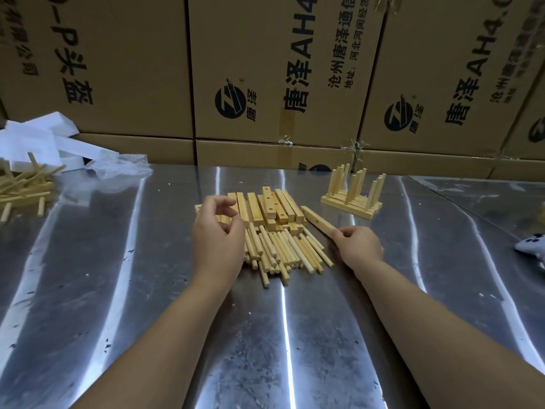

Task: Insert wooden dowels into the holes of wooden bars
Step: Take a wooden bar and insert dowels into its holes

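Several wooden bars (271,206) with drilled holes lie stacked in the middle of the metal table. In front of them lies a heap of several round dowels (283,249). My right hand (358,245) grips the near end of one single bar (318,221), which lies slanted beside the stack on its right. My left hand (216,234) hovers over the left side of the heap, fingers loosely curled, with nothing seen in it. Finished bars with upright dowels (352,193) stand at the back right.
Cardboard boxes (265,84) wall off the back of the table (147,290). At the far left lie thin wooden sticks (23,187), white foam pieces (38,140) and clear plastic film (118,166). A white object (533,246) pokes in at the right edge.
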